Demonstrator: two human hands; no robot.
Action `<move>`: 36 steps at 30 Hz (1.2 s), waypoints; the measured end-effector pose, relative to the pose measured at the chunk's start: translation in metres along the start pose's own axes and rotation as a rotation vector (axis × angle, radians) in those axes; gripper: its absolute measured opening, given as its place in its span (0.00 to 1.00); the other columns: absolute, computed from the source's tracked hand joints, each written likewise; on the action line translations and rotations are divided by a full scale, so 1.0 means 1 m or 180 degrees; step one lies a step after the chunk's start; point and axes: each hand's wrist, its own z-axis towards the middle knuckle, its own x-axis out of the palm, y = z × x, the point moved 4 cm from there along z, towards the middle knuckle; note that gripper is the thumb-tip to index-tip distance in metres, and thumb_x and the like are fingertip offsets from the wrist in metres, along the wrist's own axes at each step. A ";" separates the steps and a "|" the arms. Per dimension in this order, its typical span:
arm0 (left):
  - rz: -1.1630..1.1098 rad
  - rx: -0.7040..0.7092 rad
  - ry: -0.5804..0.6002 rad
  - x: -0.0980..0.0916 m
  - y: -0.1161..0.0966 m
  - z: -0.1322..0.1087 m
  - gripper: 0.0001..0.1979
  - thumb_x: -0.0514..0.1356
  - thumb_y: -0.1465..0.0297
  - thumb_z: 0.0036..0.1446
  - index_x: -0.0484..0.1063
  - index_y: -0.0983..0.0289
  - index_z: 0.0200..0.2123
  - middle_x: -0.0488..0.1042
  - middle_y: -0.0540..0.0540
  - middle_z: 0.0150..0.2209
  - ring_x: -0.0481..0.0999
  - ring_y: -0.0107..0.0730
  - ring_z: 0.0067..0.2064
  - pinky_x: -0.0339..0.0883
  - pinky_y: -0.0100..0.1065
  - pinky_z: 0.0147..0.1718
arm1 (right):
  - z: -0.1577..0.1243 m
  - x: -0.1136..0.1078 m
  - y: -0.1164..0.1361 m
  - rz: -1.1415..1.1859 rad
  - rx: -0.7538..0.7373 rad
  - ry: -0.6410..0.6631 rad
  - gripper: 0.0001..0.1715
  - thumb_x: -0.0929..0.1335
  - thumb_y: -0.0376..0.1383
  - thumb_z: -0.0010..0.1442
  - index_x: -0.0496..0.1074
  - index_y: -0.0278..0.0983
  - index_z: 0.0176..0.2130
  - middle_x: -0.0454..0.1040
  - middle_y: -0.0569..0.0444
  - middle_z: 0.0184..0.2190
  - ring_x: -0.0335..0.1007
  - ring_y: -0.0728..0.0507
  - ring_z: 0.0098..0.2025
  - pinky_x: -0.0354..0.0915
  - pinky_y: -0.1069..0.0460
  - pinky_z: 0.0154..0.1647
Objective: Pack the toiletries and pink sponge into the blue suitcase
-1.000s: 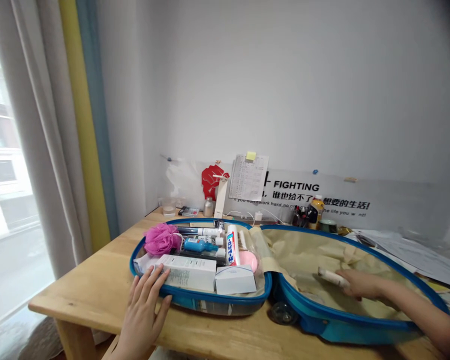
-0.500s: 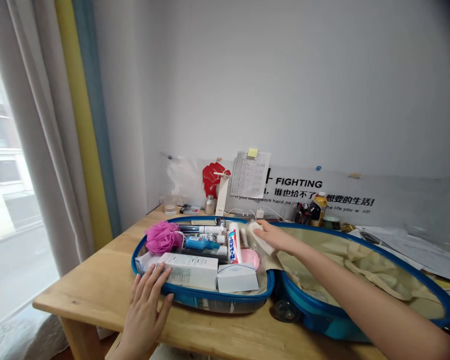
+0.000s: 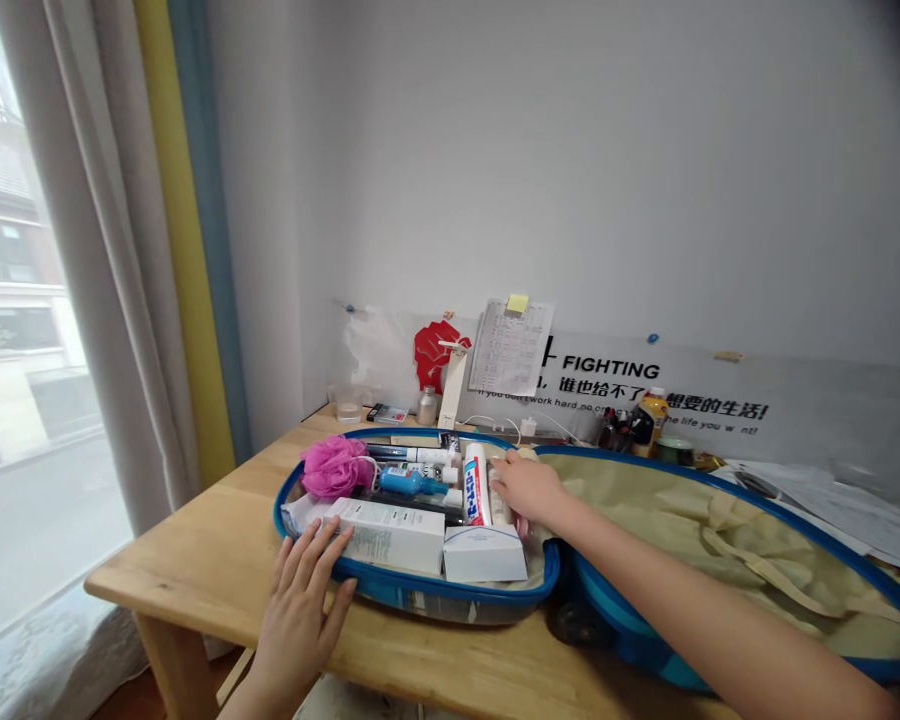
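Left hand [image 3: 300, 625] spread open on blue hard-shell suitcase [image 3: 420, 592] rim; right hand [image 3: 529, 490] curled on white tube [image 3: 499, 505], grip unclear; mixed toiletries [image 3: 412, 483] fill 9 o'clock half, beige-lined shell [image 3: 682, 540] at 3 o'clock unfilled.

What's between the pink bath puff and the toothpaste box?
In the head view, a blue bottle lies there, with a white tube just behind it, between the pink bath puff and the toothpaste box.

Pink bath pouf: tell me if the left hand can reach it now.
Probably yes. The left hand rests on the suitcase's blue rim close to the pink bath pouf, which sits uncovered; only a white carton's corner lies between them.
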 end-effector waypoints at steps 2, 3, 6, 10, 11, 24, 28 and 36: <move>-0.0004 -0.0030 0.0033 0.002 0.001 -0.002 0.28 0.52 0.67 0.62 0.54 0.59 0.65 0.65 0.57 0.62 0.55 0.39 0.67 0.40 0.44 0.67 | -0.003 -0.005 0.001 -0.0039 -0.0114 -0.0083 0.23 0.63 0.43 0.64 0.65 0.37 0.56 0.67 0.45 0.56 0.66 0.40 0.54 0.65 0.41 0.54; -0.0007 -0.0047 0.0050 0.003 0.002 -0.003 0.28 0.53 0.67 0.62 0.54 0.58 0.65 0.65 0.57 0.62 0.55 0.39 0.66 0.40 0.44 0.66 | -0.005 -0.009 0.001 -0.0029 -0.0179 -0.0117 0.24 0.64 0.42 0.64 0.66 0.37 0.57 0.67 0.45 0.56 0.66 0.39 0.55 0.64 0.42 0.54; -0.0009 -0.0103 0.0066 0.004 0.003 -0.005 0.28 0.53 0.66 0.61 0.55 0.58 0.64 0.64 0.57 0.62 0.56 0.40 0.66 0.41 0.44 0.66 | -0.020 -0.028 -0.006 0.0080 -0.0300 -0.0279 0.28 0.62 0.41 0.63 0.63 0.39 0.61 0.65 0.46 0.59 0.65 0.39 0.57 0.64 0.46 0.54; 0.0001 -0.0091 0.0060 0.004 0.003 -0.004 0.27 0.53 0.66 0.61 0.55 0.58 0.64 0.64 0.57 0.62 0.56 0.40 0.66 0.41 0.44 0.66 | -0.066 -0.040 -0.046 0.0293 -0.0118 -0.0712 0.28 0.52 0.42 0.66 0.65 0.42 0.60 0.67 0.50 0.58 0.67 0.42 0.56 0.67 0.48 0.50; -0.0003 -0.0084 0.0076 0.004 0.004 -0.004 0.27 0.52 0.66 0.61 0.55 0.58 0.64 0.65 0.57 0.62 0.56 0.40 0.66 0.42 0.45 0.66 | -0.082 -0.037 -0.063 0.0439 -0.0053 -0.0931 0.28 0.51 0.44 0.66 0.70 0.44 0.55 0.71 0.52 0.55 0.69 0.42 0.53 0.68 0.47 0.48; -0.0210 0.0326 -0.0019 -0.002 -0.032 0.010 0.14 0.56 0.67 0.59 0.70 0.56 0.48 0.71 0.55 0.55 0.62 0.42 0.63 0.41 0.49 0.66 | -0.218 0.057 -0.189 0.0303 0.0071 -0.2058 0.33 0.61 0.67 0.50 0.78 0.47 0.33 0.79 0.53 0.32 0.75 0.39 0.37 0.65 0.43 0.42; -0.0257 0.0404 0.0011 -0.001 -0.031 0.023 0.06 0.56 0.66 0.60 0.72 0.57 0.39 0.75 0.54 0.46 0.67 0.41 0.57 0.49 0.46 0.63 | -0.212 0.055 -0.176 0.0396 0.0063 -0.2131 0.32 0.60 0.66 0.53 0.75 0.45 0.27 0.78 0.53 0.28 0.74 0.40 0.34 0.62 0.43 0.40; -0.0264 0.0334 0.0138 -0.011 0.005 0.020 0.10 0.54 0.60 0.62 0.72 0.56 0.38 0.75 0.53 0.41 0.73 0.39 0.49 0.65 0.39 0.47 | -0.200 0.062 -0.150 0.0595 -0.0126 -0.2326 0.25 0.65 0.60 0.55 0.74 0.44 0.26 0.75 0.57 0.27 0.72 0.44 0.32 0.59 0.46 0.43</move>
